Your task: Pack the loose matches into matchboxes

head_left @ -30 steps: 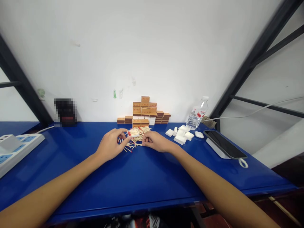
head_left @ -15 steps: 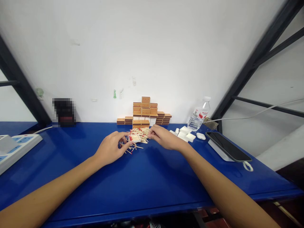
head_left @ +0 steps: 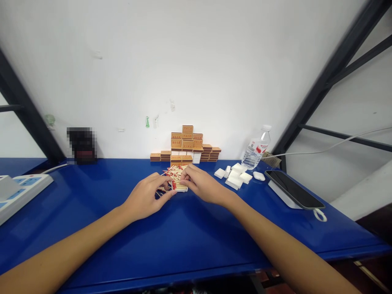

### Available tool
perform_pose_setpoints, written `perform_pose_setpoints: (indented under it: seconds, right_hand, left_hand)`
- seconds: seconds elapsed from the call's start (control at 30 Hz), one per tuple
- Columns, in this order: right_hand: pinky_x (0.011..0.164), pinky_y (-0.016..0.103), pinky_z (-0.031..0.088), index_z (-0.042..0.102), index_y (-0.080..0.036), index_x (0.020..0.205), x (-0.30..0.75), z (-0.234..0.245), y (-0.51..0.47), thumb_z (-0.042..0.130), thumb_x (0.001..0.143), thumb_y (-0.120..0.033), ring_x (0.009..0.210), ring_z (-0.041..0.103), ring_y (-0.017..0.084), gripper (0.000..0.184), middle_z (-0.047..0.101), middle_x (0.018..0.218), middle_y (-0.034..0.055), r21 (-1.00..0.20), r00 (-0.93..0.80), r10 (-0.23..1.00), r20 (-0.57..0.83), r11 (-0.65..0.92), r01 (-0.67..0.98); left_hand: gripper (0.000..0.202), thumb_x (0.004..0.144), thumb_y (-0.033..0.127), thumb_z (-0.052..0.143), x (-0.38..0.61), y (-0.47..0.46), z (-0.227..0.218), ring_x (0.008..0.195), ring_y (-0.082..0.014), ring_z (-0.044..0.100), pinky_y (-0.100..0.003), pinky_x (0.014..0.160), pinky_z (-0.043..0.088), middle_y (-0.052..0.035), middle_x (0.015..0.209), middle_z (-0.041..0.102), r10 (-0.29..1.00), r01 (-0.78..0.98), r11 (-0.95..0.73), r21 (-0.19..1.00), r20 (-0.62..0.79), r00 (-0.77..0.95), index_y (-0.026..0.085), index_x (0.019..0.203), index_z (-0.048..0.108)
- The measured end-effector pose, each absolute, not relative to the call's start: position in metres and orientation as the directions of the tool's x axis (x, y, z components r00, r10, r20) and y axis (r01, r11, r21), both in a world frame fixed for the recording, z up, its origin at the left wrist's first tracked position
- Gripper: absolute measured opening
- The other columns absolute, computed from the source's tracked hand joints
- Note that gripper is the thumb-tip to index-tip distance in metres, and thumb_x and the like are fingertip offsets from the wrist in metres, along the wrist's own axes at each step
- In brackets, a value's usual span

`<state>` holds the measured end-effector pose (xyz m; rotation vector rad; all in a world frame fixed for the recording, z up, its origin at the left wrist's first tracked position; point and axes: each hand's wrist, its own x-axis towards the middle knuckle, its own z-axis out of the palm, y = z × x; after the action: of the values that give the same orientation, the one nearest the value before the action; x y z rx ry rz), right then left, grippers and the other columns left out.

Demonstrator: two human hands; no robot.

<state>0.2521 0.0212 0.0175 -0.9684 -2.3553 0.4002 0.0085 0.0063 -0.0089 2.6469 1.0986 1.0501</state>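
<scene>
My left hand grips the left end of a small white matchbox tray between thumb and fingers. Red-tipped matches lie in the tray, heads toward that hand. My right hand is closed at the tray's right side, its thumb and fingertips pinched over the matches; whether matches are in the pinch is too small to make out. A heap of loose matches lies just behind the tray, partly covered by both hands. Orange-brown matchboxes stand stacked behind the heap against the wall.
White empty-looking trays lie in a pile to the right. Beyond them are a water bottle, a white earphone case and a phone on a stand. A power strip sits at the left of the blue table.
My left hand has brought the tray slightly right and nearer to me. My right hand has moved left and down from the match heap to the tray.
</scene>
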Motion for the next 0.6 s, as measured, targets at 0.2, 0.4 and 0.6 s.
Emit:
perform_pose_setpoints:
  seconds: [0.2,0.4,0.6]
  right_hand:
    - [0.075,0.029,0.043,0.054,-0.02,0.096,0.2535,0.0183,0.0218,0.053,0.103,-0.019,0.082,0.053,0.017,0.008,0.057,0.1,0.0046,-0.433,-0.586,0.709,0.392,0.705,0.562]
    - [0.078,0.031,0.044,0.053,-0.021,0.096,0.2538,0.0169,0.0231,0.05,0.105,-0.019,0.086,0.055,0.018,0.009,0.057,0.103,0.0053,-0.394,-0.605,0.687,0.403,0.727,0.562]
    - [0.079,0.031,0.046,0.053,-0.02,0.1,0.2533,0.0151,0.0241,0.05,0.105,-0.02,0.087,0.056,0.018,0.006,0.056,0.105,0.0067,-0.363,-0.62,0.676,0.399,0.737,0.57]
  left_hand:
    - [0.033,0.099,0.045,0.064,0.0072,0.0085,-0.012,0.081,-0.02,0.066,-0.035,0.075,0.056,-0.0043,0.089,0.071,0.657,0.575,-0.739,0.351,0.565,0.5,0.022,0.122,0.067]
    - [0.031,0.098,0.045,0.064,0.0075,0.0074,-0.0095,0.084,-0.0201,0.067,-0.035,0.076,0.056,-0.0041,0.091,0.07,0.663,0.566,-0.739,0.365,0.545,0.513,0.022,0.119,0.067]
    - [0.031,0.099,0.046,0.063,0.0073,0.0079,-0.0098,0.086,-0.0202,0.067,-0.036,0.078,0.056,-0.004,0.093,0.07,0.678,0.561,-0.73,0.391,0.52,0.52,0.023,0.121,0.066]
